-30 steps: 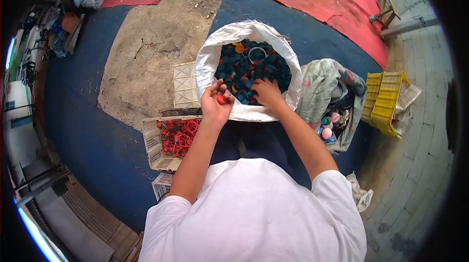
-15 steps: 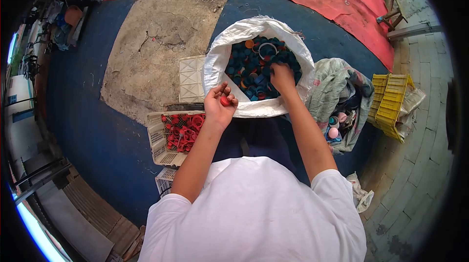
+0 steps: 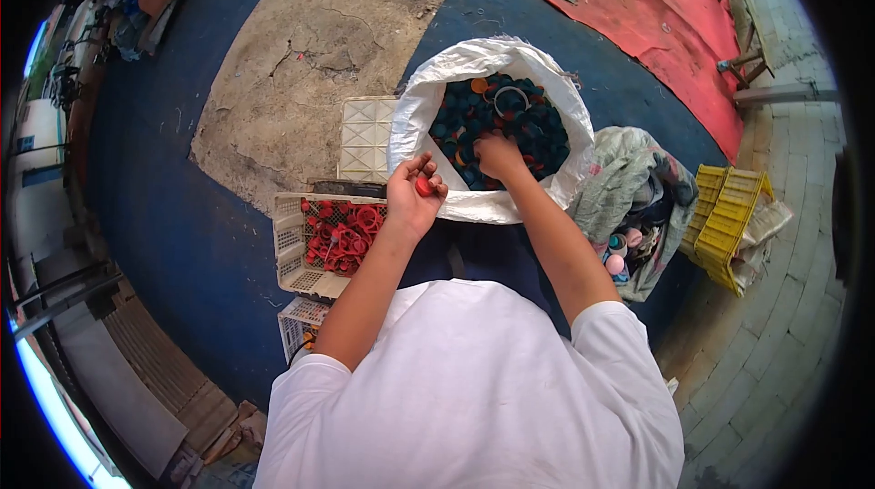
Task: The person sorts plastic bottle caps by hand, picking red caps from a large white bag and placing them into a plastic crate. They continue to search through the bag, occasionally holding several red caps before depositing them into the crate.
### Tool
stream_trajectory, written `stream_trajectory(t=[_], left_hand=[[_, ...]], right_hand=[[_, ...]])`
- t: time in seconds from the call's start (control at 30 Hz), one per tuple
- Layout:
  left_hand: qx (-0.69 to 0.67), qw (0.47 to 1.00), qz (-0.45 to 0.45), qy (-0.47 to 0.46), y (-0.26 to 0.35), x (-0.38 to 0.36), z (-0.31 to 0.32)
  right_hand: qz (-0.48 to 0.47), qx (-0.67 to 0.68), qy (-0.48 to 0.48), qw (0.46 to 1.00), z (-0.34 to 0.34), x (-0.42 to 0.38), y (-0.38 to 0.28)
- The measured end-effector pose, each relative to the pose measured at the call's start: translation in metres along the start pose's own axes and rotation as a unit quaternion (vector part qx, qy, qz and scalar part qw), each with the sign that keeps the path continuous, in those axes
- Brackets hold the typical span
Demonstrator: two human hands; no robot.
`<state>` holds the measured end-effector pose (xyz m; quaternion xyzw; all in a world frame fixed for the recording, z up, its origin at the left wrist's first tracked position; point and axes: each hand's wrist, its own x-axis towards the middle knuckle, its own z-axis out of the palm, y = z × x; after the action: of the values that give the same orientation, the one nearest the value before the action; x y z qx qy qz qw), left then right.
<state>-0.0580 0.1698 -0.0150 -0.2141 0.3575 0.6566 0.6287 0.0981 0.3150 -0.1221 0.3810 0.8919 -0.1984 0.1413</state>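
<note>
A white woven sack [image 3: 415, 111] stands with its rim rolled back. Inside lie many dark green and blue plastic bottle caps [image 3: 547, 138], some orange or red among them, and a pale ring [image 3: 512, 103]. My left hand [image 3: 415, 197], palm up over the sack's near-left rim, has its fingers curled around a red bottle cap [image 3: 425, 186]. Down in the sack, my right hand [image 3: 499, 157] touches the caps with curled fingers; their tips are partly hidden, and what they grip I cannot make out.
Left of the sack, a cream plastic crate [image 3: 290, 257] contains red plastic pieces [image 3: 342, 238]. Another white crate [image 3: 367, 138] sits behind it. On the right are a grey-green sack [image 3: 606, 165] of mixed items and yellow crates [image 3: 729, 225]. Blue matting [image 3: 146, 170] covers the floor.
My right hand has moved left and slightly nearer within the sack, across the caps. My left hand still holds the red cap. The whole view has shifted a little.
</note>
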Motion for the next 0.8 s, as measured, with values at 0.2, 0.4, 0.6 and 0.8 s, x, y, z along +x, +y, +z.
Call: stream_trajectory(t=[0.2, 0.4, 0.6, 0.8], left_hand=[[0.013, 0.999, 0.041, 0.024, -0.012, 0.001, -0.001], [-0.002, 0.999, 0.047, 0.024, -0.018, -0.001, -0.006], [0.025, 0.997, 0.069, 0.014, -0.024, -0.013, -0.004], [0.039, 0.996, 0.071, 0.027, -0.030, -0.016, -0.001]], right_hand=[[0.011, -0.078, 0.035, 0.996, 0.026, 0.011, -0.002], [0.025, -0.033, -0.097, 0.994, 0.027, 0.016, -0.007], [-0.032, -0.039, -0.099, 0.994, 0.028, 0.009, -0.004], [-0.052, -0.059, -0.153, 0.985, 0.013, -0.002, -0.015]])
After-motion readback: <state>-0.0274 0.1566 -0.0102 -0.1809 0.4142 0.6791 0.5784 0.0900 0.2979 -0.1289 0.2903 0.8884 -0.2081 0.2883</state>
